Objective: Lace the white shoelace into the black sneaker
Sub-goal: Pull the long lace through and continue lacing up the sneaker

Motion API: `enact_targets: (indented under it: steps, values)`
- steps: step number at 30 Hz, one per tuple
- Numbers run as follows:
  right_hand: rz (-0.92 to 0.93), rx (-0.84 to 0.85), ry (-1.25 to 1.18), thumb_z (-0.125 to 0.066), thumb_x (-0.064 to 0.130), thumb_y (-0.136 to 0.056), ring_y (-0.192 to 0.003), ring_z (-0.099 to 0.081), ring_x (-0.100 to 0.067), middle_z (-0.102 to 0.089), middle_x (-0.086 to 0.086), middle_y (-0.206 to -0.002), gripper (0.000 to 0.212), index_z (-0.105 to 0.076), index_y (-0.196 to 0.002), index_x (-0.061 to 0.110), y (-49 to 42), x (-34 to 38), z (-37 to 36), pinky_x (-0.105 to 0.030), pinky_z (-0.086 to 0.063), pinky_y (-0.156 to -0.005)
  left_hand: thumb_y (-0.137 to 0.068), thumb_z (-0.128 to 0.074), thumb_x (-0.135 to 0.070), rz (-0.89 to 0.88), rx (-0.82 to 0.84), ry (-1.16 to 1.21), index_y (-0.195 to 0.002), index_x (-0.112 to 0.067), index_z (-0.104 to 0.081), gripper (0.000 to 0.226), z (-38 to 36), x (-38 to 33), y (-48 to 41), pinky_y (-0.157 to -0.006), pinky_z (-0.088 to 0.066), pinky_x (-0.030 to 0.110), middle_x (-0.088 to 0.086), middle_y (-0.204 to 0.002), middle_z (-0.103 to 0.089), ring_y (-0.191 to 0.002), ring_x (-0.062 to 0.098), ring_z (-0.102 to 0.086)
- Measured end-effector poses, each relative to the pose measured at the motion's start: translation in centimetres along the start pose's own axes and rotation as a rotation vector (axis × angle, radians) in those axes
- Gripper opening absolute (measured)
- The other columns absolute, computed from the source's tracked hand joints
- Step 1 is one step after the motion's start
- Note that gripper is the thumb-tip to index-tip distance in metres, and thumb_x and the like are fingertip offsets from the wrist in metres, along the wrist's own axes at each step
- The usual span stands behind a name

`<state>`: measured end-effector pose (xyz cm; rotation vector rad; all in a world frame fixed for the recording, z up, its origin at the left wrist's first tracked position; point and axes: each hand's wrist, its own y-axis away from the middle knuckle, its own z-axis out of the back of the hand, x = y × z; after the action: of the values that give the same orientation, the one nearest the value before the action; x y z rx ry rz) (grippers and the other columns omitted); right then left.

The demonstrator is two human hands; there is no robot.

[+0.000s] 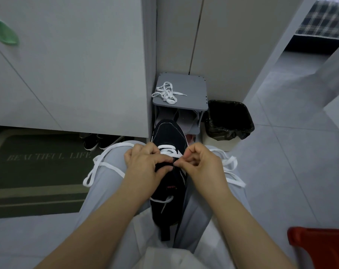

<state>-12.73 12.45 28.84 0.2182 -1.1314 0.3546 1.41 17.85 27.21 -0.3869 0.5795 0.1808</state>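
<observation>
Sitting toe-away between the person's knees, the black sneaker [169, 133] has the white shoelace [167, 147] through only its lowest eyelets, a couple of bars near the toe, so I'd call this early going. Long loose runs of lace drape over both thighs, plenty left to thread, and the upper rows look bare. Left hand [143, 169] curls round the tongue and upper, steadying it; right hand [201, 164] pinches something at an eyelet, likely the lace tip, though it's too small to be sure. Beyond, a second white lace [167, 92] lies tangled on a grey rack [192, 88], black bin [229, 119] just beside it
</observation>
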Motion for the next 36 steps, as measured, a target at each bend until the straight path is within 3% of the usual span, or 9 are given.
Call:
enact_targets:
  steps: [8, 15, 19, 21, 24, 26, 29, 32, 36]
  values:
    - [0.135, -0.031, 0.25, -0.062, 0.023, -0.086, -0.077, -0.06, -0.005, -0.066, 0.01, -0.081, 0.002, -0.063, -0.088, 0.024, 0.6, -0.2, 0.3, -0.031, -0.05, -0.073, -0.067, -0.065, -0.034, -0.01, 0.0, -0.063, -0.069, -0.028, -0.069, 0.008, -0.3, -0.2, 0.1, -0.078, -0.02, 0.034, -0.011, -0.076, -0.042, -0.079, 0.015, -0.037]
    - [0.251, 0.024, 0.45, -0.064, 0.032, -0.079, -0.078, -0.059, -0.017, -0.068, 0.01, -0.079, 0.011, -0.072, -0.085, 0.027, 0.6, -0.8, 1.1, -0.045, -0.047, -0.08, -0.082, -0.06, -0.019, 0.057, 0.086, 0.102, -0.071, -0.025, -0.054, 0.013, 2.0, -0.3, 1.2, -0.082, -0.023, 0.025, -0.018, -0.09, -0.052, -0.096, 0.013, -0.039]
    - [0.309, -0.037, 0.428, -0.063, 0.027, -0.081, -0.083, -0.057, -0.018, -0.066, 0.006, -0.086, 0.012, -0.069, -0.09, 0.023, 0.1, -0.2, 0.7, -0.039, -0.046, -0.083, -0.092, -0.048, -0.009, 0.262, 0.092, 0.542, -0.077, -0.012, -0.051, 0.016, 4.3, -1.5, 1.8, -0.081, -0.038, 0.007, -0.015, -0.098, -0.067, -0.098, -0.004, -0.054]
    - [0.318, -0.058, 0.508, -0.065, 0.022, -0.083, -0.097, -0.054, -0.02, -0.065, 0.004, -0.099, 0.017, -0.067, -0.1, 0.021, -0.6, -0.1, 0.9, -0.03, -0.037, -0.089, -0.095, -0.041, -0.003, 0.349, 0.065, 0.818, -0.077, -0.007, -0.044, 0.018, 5.4, -2.3, 1.7, -0.082, -0.044, 0.01, -0.002, -0.098, -0.071, -0.095, 0.004, -0.063]
    - [0.265, 0.044, 0.648, -0.064, 0.026, -0.085, -0.102, -0.047, -0.018, -0.065, 0.006, -0.096, 0.019, -0.064, -0.104, 0.022, -1.6, 0.0, 1.2, -0.02, -0.024, -0.082, -0.096, -0.029, 0.0, 0.433, 0.038, 1.209, -0.075, -0.007, -0.037, 0.024, 6.7, -2.7, 0.8, -0.069, -0.055, 0.025, 0.008, -0.067, -0.067, -0.071, 0.021, -0.067]
    - [0.235, 0.109, 0.654, -0.063, 0.029, -0.086, -0.096, -0.049, -0.019, -0.066, 0.003, -0.086, 0.012, -0.067, -0.095, 0.023, -1.9, 0.4, 1.6, -0.022, -0.027, -0.079, -0.095, -0.026, 0.001, 0.489, 0.026, 1.299, -0.073, -0.008, -0.035, 0.026, 7.5, -2.1, 0.3, -0.051, -0.048, 0.024, 0.003, -0.051, -0.047, -0.048, 0.017, -0.048]
    - [0.109, 0.206, 0.399, -0.064, 0.029, -0.085, -0.077, -0.056, -0.014, -0.063, 0.005, -0.073, 0.009, -0.065, -0.077, 0.025, -2.4, 1.3, 3.0, -0.027, -0.04, -0.071, -0.096, -0.034, -0.007, 0.396, 0.141, 0.697, -0.077, -0.01, -0.043, 0.022, 8.1, -0.3, -0.4, -0.046, -0.031, 0.016, -0.005, -0.056, -0.041, -0.049, 0.01, -0.034]
    - [0.043, 0.207, 0.152, -0.062, 0.025, -0.087, -0.056, -0.048, -0.004, -0.055, 0.009, -0.057, 0.017, -0.063, -0.069, 0.023, -2.4, 2.7, 4.3, -0.019, -0.038, -0.058, -0.093, -0.046, -0.031, 0.049, 0.351, -0.128, -0.093, -0.02, -0.057, 0.015, 7.5, 0.5, -0.4, -0.066, -0.034, 0.02, -0.005, -0.081, -0.048, -0.077, 0.012, -0.047]
    - [0.021, 0.158, -0.055, -0.048, 0.02, -0.095, -0.044, -0.04, 0.004, -0.051, 0.016, -0.043, 0.027, -0.057, -0.07, 0.011, -1.5, 4.2, 5.2, -0.005, -0.032, -0.048, -0.082, -0.053, -0.056, -0.048, 0.362, -0.353, -0.09, -0.027, -0.068, 0.033, 6.7, 0.1, -0.6, -0.075, -0.024, 0.024, -0.004, -0.094, -0.04, -0.091, 0.017, -0.036]
